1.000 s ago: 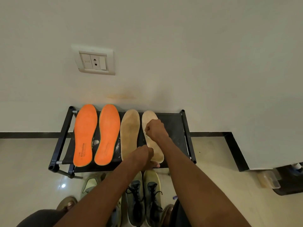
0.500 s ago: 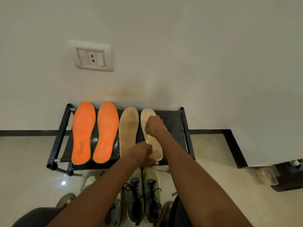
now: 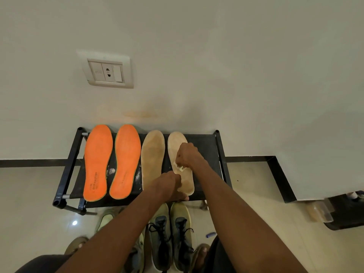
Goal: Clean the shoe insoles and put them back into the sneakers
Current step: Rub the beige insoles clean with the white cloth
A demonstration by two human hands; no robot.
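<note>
At centre frame the right hand [image 3: 188,155] is curled tight around a small white wad [image 3: 180,168], pressing it onto the rightmost beige insole [image 3: 178,146]. Just below, the left hand [image 3: 167,186] is bent at the knuckles, pinning that insole's heel end to the black bench [image 3: 204,146]. A second beige insole [image 3: 152,154] lies beside it, and two orange insoles [image 3: 98,162] further left. Dark-laced sneakers [image 3: 169,235] sit on the floor at lower centre.
</note>
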